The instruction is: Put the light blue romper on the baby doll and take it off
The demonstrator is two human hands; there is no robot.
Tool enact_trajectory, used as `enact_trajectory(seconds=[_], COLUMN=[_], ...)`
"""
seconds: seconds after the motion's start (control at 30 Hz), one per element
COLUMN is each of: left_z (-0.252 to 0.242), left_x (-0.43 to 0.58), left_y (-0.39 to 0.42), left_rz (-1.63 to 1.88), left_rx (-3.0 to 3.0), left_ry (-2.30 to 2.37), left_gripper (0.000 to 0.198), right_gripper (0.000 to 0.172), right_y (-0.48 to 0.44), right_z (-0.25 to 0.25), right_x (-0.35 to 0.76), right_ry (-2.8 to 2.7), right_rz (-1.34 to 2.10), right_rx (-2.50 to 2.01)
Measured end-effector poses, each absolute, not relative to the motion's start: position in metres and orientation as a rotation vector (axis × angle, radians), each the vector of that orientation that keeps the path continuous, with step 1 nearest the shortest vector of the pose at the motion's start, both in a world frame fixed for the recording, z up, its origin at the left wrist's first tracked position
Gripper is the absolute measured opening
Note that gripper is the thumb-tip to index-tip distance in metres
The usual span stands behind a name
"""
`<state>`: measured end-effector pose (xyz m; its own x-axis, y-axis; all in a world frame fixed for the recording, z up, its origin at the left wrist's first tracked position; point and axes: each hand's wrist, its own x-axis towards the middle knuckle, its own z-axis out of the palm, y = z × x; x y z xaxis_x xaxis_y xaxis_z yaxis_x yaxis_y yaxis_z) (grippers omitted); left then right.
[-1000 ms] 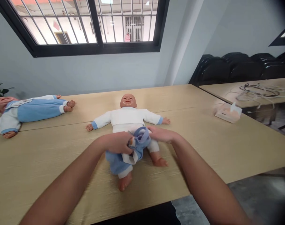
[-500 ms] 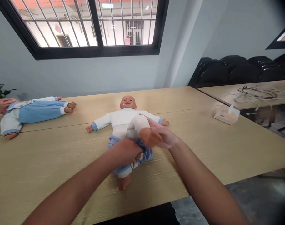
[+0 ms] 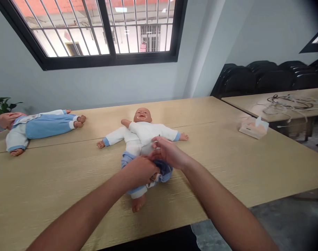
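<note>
A baby doll [image 3: 142, 115] in a white top lies on its back, arms spread, head away from me. One of its legs is folded up over the chest, its bare foot [image 3: 126, 122] beside the head. Blue trousers [image 3: 165, 171] are bunched round the hips and the other leg, whose foot [image 3: 138, 203] points toward me. My left hand [image 3: 142, 169] is closed on the bunched trousers, its fingertips partly hidden. Just above it, my right hand [image 3: 169, 152] is at the raised leg's thigh, fingers bent and apart, gripping nothing visible.
A second doll in blue trousers [image 3: 50, 126] lies at the left of the wooden table [image 3: 96, 195]. A tissue box [image 3: 254, 127] stands to the right. Coiled cables [image 3: 289, 104] lie on another table, with black chairs [image 3: 240, 79] stacked behind it. A plant [image 3: 2, 106] is far left.
The raised leg has swung from my right hand up over the doll's chest toward its head. My right hand has let the foot go and moved left, toward my left hand.
</note>
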<state>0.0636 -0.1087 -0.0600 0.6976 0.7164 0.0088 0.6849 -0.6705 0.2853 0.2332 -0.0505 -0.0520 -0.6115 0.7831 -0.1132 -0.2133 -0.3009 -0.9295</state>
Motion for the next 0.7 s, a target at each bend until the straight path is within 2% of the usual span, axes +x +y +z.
enact_trajectory(seconds=[0.13, 0.23, 0.3, 0.37, 0.5, 0.7], left_z=[-0.062, -0.063, -0.061, -0.058, -0.059, -0.074], left_x=[0.063, 0.063, 0.063, 0.063, 0.052, 0.021], left_y=[-0.105, -0.103, -0.103, -0.105, -0.112, -0.13], left_rz=[0.019, -0.031, -0.053, -0.049, 0.039, 0.676], left_rx=[2.805, 2.81, 2.823, 2.837, 2.866, 2.929], left_ry=[1.004, 1.015, 1.029, 1.048, 1.073, 1.082], left_gripper=[0.011, 0.011, 0.011, 0.011, 0.005, 0.016], right_gripper=[0.033, 0.049, 0.058, 0.059, 0.07, 0.062], right_y=[-0.027, 0.008, 0.029, 0.04, 0.026, -0.029], right_z=[-0.043, -0.033, -0.027, -0.021, -0.013, -0.024], right_x=[0.204, 0.167, 0.146, 0.135, 0.158, 0.228], right_ry=[-1.803, -2.173, -2.375, -2.492, -2.523, -2.489], right_rz=[1.087, 0.549, 0.499, 0.53, 0.462, 0.251], right_rx=[-0.999, -1.088, -1.156, -1.175, -0.961, -0.505])
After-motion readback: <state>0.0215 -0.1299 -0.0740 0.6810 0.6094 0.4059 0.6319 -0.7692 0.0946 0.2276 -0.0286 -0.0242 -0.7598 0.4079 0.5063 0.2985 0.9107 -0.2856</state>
